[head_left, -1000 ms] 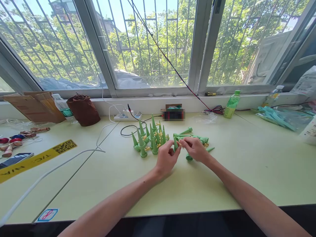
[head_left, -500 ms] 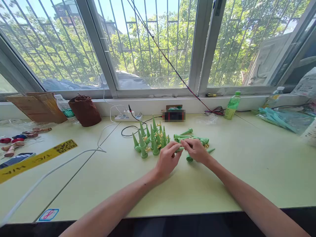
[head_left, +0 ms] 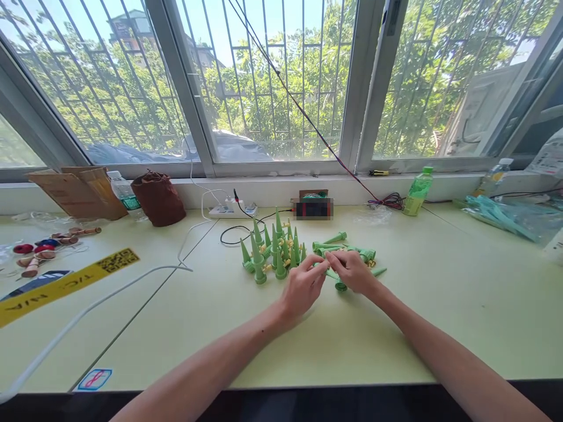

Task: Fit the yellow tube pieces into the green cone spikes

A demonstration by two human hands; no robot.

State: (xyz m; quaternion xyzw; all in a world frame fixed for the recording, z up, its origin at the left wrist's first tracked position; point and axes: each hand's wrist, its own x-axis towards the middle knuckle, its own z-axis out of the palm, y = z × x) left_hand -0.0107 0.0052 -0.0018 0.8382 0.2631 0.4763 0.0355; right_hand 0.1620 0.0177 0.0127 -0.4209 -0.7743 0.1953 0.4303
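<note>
The green cone (head_left: pixel 329 274) has tipped from upright! Now my left hand (head_left: pixel 303 287) pinches it, mostly hidden, seemingly lengthwise along the near edge of the worktop (head_left: pixel 352 346); my right hand (head_left: pixel 352 272) crowds its right end, those fingers' grip unreadable.

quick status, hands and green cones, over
Left hand gripping green piece, mostly hidden; right hand meeting it. Green cones leftward, mostly upright. White cable farther left, apart from hands.

Between left hand (head_left: pixel 304 286) and right hand (head_left: pixel 353 272): mostly hidden, can't make out what's there. Dark box (head_left: pixel 314 209), worktop's (head_left: pixel 378 343) back edge: front pixelated. Yellow strip (head_left: pixel 70 286): left end cut off.
</note>
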